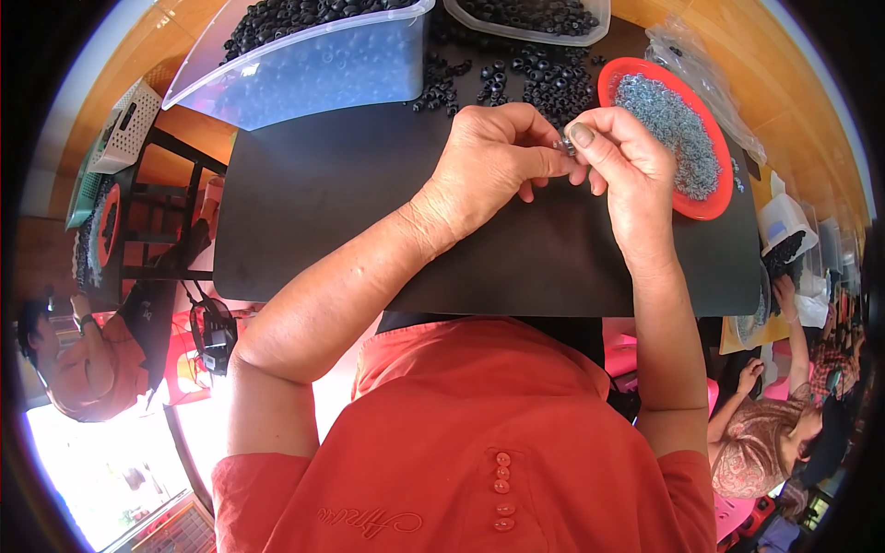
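My left hand and my right hand meet above the far part of a black table, fingertips almost touching. Both are closed in a pinch around a small shiny clear-grey piece, mostly hidden by the fingers, so its exact kind does not show. Just right of my right hand lies a red plate heaped with small translucent grey-blue pieces. Beyond my hands, small black ring-shaped parts are scattered on the table.
A clear plastic bin of black parts stands at the far left, and a smaller clear tub is beside it. A crumpled plastic bag lies at the far right. Other people sit at both sides.
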The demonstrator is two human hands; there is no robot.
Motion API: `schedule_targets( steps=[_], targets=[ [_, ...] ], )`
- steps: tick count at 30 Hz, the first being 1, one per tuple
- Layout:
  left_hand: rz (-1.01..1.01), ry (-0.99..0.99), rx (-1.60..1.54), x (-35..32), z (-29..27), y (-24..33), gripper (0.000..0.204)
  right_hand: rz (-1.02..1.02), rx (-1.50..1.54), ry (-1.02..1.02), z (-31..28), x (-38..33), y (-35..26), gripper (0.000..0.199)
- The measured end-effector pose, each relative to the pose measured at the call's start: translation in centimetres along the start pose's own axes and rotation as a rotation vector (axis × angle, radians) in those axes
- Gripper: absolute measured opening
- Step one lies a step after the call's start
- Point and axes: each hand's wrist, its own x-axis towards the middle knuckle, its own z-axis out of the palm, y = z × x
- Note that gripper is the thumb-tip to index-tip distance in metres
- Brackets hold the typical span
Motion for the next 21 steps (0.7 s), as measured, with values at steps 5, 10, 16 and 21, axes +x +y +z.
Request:
schedule_targets(
  steps=[5, 10, 16, 21],
  targets=[
    [-0.042, -0.01, -0.194, 0.3, -0.3, -0.3, 0.019, 0.016, 0.013, 0.0, -0.1, 0.2, 0.1, 0.014],
    [-0.058, 0.009, -0.245, 0.4, -0.3, -0.2, 0.019, 0.004, -0.017, -0.01, 0.0, 0.2, -0.1, 0.014],
    [-0.036, 0.042, -0.127, 0.4, -0.6, -0.5, 0.015, -0.063, 0.121, -0.054, -0.2, 0.1, 0.1, 0.01],
    [-0.052, 0.213, -0.105, 0.6, -1.3, -0.7, 0.013, -0.178, 0.062, 0.161, -0.4, 0.3, 0.5, 0.011]
  ],
)
